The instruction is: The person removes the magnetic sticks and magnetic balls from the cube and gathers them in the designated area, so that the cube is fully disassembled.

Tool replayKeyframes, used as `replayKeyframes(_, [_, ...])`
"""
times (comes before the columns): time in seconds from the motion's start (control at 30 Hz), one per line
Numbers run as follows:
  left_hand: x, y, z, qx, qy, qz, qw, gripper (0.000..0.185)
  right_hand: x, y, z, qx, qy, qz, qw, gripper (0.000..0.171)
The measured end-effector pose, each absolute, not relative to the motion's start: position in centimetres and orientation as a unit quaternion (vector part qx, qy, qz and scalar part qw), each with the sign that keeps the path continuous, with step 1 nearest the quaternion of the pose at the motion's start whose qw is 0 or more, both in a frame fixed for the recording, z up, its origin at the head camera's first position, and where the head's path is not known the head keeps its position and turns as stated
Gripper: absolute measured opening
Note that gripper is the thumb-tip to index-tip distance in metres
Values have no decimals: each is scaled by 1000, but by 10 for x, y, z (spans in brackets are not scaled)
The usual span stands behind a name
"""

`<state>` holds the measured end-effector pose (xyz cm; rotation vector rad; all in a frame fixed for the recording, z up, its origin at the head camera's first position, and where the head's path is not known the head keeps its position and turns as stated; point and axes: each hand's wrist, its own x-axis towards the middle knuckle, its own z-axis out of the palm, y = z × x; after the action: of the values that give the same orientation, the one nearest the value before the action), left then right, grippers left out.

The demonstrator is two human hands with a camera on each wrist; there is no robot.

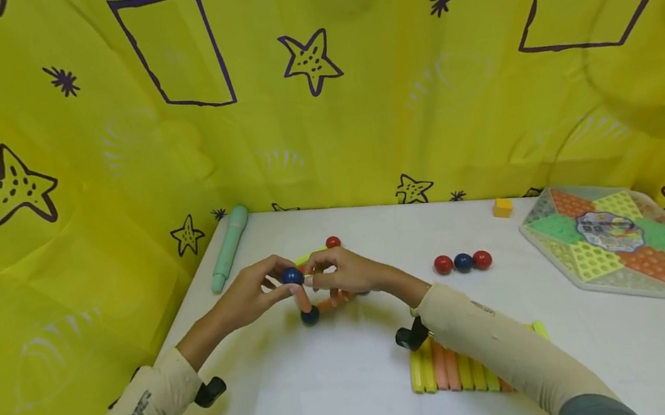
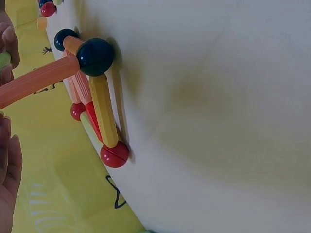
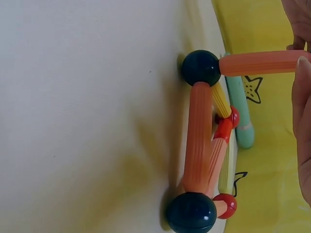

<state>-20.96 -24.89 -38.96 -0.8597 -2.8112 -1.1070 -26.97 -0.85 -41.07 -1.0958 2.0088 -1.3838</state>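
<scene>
I see both hands (image 1: 255, 292) (image 1: 342, 272) pinching the dark blue ball (image 1: 292, 276) between them atop the upright orange plastic rod (image 1: 303, 300).

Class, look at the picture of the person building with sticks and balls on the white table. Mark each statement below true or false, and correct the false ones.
1. Both hands meet at a dark blue ball at the top of the stick frame. True: the left hand and right hand both have fingertips at it.
2. Three loose balls lie in a row, red, blue, red. True.
3. The green pen lies on the game board. False: it lies at the table's far left edge, apart from the board.
4. The spare sticks are all blue. False: they are yellow and orange.
5. A small yellow cube sits near the back edge. True.
</scene>
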Motion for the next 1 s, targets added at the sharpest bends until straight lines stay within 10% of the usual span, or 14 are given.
replayKeyframes(1.0, [-208, -245, -391, -258, -902, -345, 0, 31, -231, 197, -429, -272, 810, -451, 258, 63])
